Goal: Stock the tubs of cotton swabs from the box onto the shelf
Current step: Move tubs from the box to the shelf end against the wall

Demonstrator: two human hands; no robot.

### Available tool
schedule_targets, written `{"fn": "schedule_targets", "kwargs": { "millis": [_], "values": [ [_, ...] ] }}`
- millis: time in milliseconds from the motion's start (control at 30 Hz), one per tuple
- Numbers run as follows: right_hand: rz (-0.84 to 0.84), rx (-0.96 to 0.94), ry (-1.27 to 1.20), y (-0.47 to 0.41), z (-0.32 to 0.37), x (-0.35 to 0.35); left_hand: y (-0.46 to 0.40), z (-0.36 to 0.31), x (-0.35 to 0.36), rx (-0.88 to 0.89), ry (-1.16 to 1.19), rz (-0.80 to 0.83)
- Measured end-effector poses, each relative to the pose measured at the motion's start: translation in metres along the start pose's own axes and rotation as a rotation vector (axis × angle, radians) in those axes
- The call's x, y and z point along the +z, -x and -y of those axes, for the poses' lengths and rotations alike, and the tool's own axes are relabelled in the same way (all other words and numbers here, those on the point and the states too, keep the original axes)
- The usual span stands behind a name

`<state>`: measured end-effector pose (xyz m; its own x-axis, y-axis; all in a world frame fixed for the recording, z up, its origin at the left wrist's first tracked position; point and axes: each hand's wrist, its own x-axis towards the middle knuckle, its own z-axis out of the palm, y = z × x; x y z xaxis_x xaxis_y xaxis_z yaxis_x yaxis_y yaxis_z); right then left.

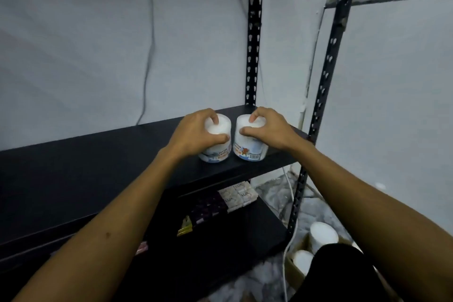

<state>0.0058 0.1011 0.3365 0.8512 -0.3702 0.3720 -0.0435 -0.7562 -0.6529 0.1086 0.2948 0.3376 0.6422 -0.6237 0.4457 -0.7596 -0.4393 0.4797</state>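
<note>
My left grip [196,133] curls over the white lid of a round plastic tub of cotton swabs [218,141], thumb on the near side, fingers over the far edge. The tub stands upright on the black metal shelf [98,167]. Just to the right of it, near but apart, stands a second round white tub with a cartoon label [248,147], and my right grip [266,127] clasps its lid the same way. Far below my right grip, the brown cardboard box [295,270] on the floor holds more white-lidded tubs [322,234].
</note>
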Motion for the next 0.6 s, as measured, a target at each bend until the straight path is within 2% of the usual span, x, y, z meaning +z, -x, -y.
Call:
{"fn": "schedule_targets", "kwargs": {
  "millis": [100, 233, 333, 400, 600],
  "values": [
    [0.014, -0.052, -0.026, -0.020, 0.016, 0.031, 0.005, 0.028, -0.015, -0.126, -0.062, -0.048],
    [0.174, -0.102, -0.108, -0.048, 0.037, 0.060, 0.014, 0.061, -0.043, -0.223, -0.158, -0.087],
    [0.273, -0.176, 0.029, -0.067, 0.037, 0.085, 0.027, 0.090, -0.061, -0.284, -0.233, -0.077],
    [0.241, -0.238, 0.086, -0.073, 0.037, 0.102, 0.037, 0.104, -0.071, -0.282, -0.295, -0.120],
    [0.197, -0.534, 0.022, -0.089, 0.065, 0.151, 0.066, 0.126, -0.087, -0.299, -0.426, -0.307]
  ]
}}
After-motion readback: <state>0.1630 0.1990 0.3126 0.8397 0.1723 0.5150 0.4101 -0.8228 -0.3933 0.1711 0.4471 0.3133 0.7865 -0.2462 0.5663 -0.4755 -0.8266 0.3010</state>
